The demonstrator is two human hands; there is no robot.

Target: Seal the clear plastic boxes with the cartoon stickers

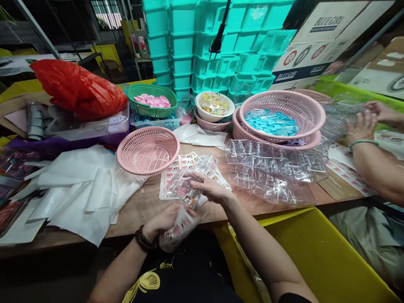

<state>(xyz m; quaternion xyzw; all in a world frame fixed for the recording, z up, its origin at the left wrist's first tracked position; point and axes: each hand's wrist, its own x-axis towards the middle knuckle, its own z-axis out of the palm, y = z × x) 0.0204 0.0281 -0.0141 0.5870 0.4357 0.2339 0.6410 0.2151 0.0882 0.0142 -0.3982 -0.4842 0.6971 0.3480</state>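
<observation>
My left hand is closed round a clear blister pack with a printed pink card at the table's front edge. A dark bead bracelet is on that wrist. My right hand pinches the top of the same pack, fingers curled over the clear plastic. Just beyond my hands lies a stack of printed pink cards on the wooden table. Clear plastic blister trays are heaped to the right of my hands.
An empty pink basket stands behind the cards. Pink baskets with blue pieces, a white bowl and a green basket sit further back. White sheets lie left. Another person's hands work at right. A yellow bin stands below.
</observation>
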